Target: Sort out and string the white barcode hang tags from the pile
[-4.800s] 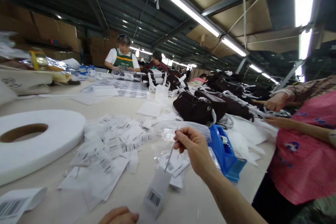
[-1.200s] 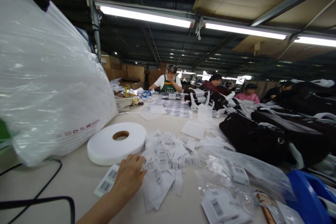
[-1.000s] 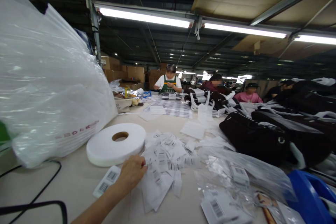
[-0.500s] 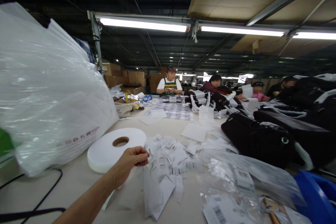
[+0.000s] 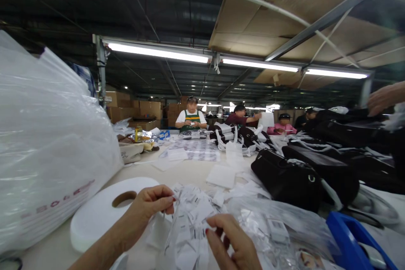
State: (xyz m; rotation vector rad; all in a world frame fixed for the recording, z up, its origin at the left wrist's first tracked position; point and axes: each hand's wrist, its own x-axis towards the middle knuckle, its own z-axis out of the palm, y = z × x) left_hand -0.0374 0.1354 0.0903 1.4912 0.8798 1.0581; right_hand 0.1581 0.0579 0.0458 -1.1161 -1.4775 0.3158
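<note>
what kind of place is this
Most likely a factory or packing workshop: what look like black bags are heaped along a worktable, loose barcode labels lie in a pile, and cardboard boxes are stacked in the background.

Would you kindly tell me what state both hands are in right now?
Left hand: closed in a pinch; whether it holds anything cannot be told.
Right hand: open, with nothing seen in its grasp.
</note>
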